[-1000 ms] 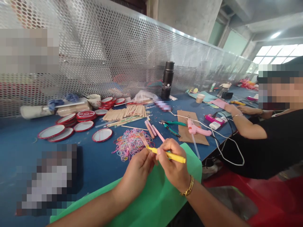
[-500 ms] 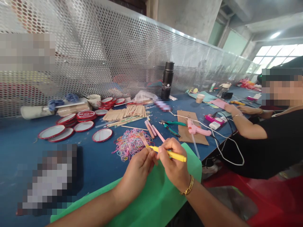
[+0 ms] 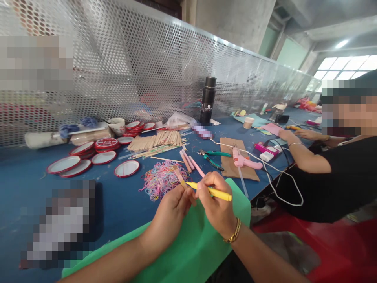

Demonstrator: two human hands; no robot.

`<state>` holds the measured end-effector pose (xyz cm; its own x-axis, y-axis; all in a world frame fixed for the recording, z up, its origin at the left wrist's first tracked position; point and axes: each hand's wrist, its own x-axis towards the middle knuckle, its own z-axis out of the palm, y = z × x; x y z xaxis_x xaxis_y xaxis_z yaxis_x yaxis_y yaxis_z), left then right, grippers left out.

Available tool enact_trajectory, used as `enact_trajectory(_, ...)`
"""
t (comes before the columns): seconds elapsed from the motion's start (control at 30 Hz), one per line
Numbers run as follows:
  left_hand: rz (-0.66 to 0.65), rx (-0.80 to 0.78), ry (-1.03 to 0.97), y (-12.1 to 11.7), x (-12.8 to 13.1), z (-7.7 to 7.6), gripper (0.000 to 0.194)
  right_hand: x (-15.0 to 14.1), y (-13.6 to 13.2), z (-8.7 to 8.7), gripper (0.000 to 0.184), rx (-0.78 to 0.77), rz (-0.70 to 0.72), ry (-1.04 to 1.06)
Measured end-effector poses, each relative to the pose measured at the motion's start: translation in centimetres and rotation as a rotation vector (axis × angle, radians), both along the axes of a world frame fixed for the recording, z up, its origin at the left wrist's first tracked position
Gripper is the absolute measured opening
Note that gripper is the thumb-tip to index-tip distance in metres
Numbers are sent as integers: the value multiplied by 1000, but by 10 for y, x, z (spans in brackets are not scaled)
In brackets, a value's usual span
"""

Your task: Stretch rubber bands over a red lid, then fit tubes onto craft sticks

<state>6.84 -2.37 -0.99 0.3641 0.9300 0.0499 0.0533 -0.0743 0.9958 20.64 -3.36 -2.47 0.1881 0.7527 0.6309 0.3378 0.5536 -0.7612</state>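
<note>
A flat wooden craft stick is pinched between the thumb and fingers of my left hand. Part of its surface looks pink and yellow. My right hand grips a yellow marker pen, with its tip at the stick close to my left fingertips. Under both hands lies a green sheet. Just beyond them is a tangled heap of colourful loom bands. Pink marker pens rest beside that heap.
Behind are a pile of craft sticks, red-rimmed lids and a black flask. To the right lie pliers and a pink glue gun on cardboard, with a white cable. A co-worker sits at right.
Both hands stay almost where they were, with the marker pen's tip still at the craft stick. The co-worker's far hand has shifted slightly.
</note>
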Motion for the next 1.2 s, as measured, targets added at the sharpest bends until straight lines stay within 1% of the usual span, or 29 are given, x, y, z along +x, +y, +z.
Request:
enact_trajectory(0.13, 8, -21, -37, -1, 1, 1, 46, 0, -1, 2, 21, 33, 39, -48)
enact_trajectory(0.23, 15, -2, -15, -1, 1, -1, 47, -1, 1, 2, 22, 31, -13, -63)
enact_trajectory(0.33, 13, -13, 4, 0, -1, -2, 49, -1, 1, 2, 21, 29, -67, -19)
enact_trajectory(0.4, 7, -43, 7, 1, -3, -1, 51, -1, 0, 1, 17, 13, -36, 18)
enact_trajectory(0.47, 5, -76, -4, 0, -4, 2, 52, 0, 0, 1, 8, -1, 15, 40)
enact_trajectory(0.5, 7, -88, -11, 0, -4, 3, 52, 0, -1, 1, 7, -7, 33, 37)
enact_trajectory(0.57, 10, -102, -20, -1, -3, 5, 53, 1, -1, 1, 11, -6, 40, 11)
enact_trajectory(0.67, 15, -107, -43, -1, -1, 7, 53, 1, 0, 2, 11, 12, 16, -19)
enact_trajectory(0.73, 15, -112, -67, 0, -1, 5, 54, 0, 0, 2, 13, 11, 17, 4)
enact_trajectory(0.9, -17, -132, -69, 3, -2, -4, 50, -1, 0, 0, 4, -22, 61, 115)
enact_trajectory(1.0, -51, -141, -62, 4, -3, -5, 50, -1, 0, 0, 9, 2, 36, 75)
enact_trajectory(1.1, -69, -145, -51, 3, -3, -4, 51, -1, 0, 1, 7, 17, 16, 84)
enact_trajectory(1.2, -68, -140, -39, 4, -3, -5, 50, -1, 0, 0, 13, 23, 30, 75)
